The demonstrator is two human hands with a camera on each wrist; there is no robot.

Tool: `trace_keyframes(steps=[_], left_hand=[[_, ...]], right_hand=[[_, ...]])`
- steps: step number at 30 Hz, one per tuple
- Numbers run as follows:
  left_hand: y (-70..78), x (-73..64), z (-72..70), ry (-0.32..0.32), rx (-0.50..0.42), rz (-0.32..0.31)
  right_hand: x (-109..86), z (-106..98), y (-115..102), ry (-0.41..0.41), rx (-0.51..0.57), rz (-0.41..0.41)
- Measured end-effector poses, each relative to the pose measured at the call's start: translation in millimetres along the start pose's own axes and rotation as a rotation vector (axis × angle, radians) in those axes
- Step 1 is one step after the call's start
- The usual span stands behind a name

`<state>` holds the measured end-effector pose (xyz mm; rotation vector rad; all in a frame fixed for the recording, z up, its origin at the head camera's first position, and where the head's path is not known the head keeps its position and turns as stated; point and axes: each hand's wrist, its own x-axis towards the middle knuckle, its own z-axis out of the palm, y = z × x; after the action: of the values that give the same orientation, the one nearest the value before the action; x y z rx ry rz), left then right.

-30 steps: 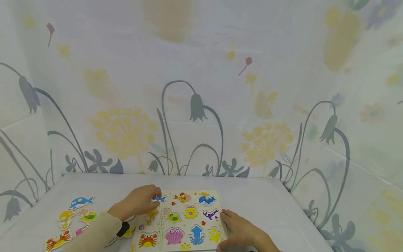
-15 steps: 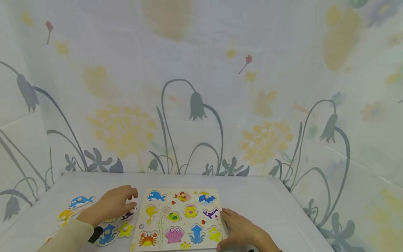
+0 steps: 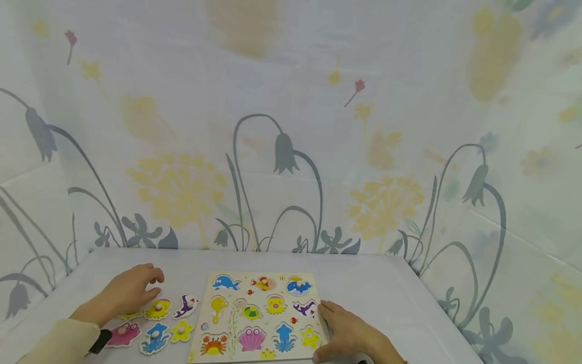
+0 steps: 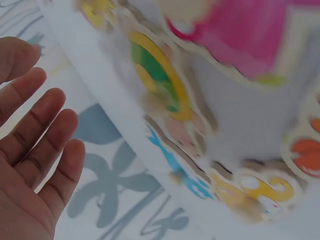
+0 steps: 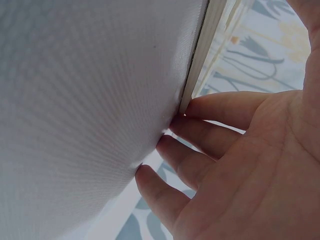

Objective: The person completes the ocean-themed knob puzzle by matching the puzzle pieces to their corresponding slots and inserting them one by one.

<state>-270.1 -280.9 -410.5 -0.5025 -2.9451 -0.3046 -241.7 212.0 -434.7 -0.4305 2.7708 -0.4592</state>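
Observation:
My left hand [image 3: 125, 293] is raised over the loose puzzle pieces left of the board, its fingers relaxed and nothing in them. Beneath and beside it lie a yellow octopus piece [image 3: 157, 307], a pink shell piece [image 3: 124, 334] and a blue squid piece [image 3: 154, 338]. The left wrist view shows a green-and-yellow turtle piece [image 4: 160, 75], a blue dolphin piece [image 4: 180, 167] and a yellow seahorse piece [image 4: 255, 192] away from the fingertips. At the right edge of the wooden puzzle board [image 3: 291, 357] rests my right hand [image 3: 347, 331], fingertips against its side and on the table.
Toward the board lie a purple whale piece [image 3: 185, 306] and a yellow star piece [image 3: 182, 331]. Knobbed pieces, a mermaid [image 3: 263, 284] and a blue whale [image 3: 298, 287], sit in the board's top row. A flower-printed curtain [image 3: 291, 126] rises behind the white table [image 3: 364, 283].
My left hand has moved left from the board's top-left corner to over the loose pieces, uncovering the blue whale picture there. The right hand and board have stayed in place.

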Motion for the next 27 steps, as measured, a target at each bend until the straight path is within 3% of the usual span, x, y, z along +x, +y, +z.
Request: trace_keyframes(steps=[7, 14, 27], left_hand=[[-28.4, -6.4, 1.7, 0.005, -0.014, -0.037], [-49.4, -11.4, 0.6, -0.049, -0.062, -0.093], [-68.4, -8.2, -9.1, -0.178, -0.186, -0.235]], right_hand=[[0.6, 1.1, 1.6, -0.005, 0.004, -0.005], [1.2, 2.2, 0.4, -0.006, 0.009, 0.008], [-1.5, 0.7, -2.9, 0.002, 0.011, 0.011]])
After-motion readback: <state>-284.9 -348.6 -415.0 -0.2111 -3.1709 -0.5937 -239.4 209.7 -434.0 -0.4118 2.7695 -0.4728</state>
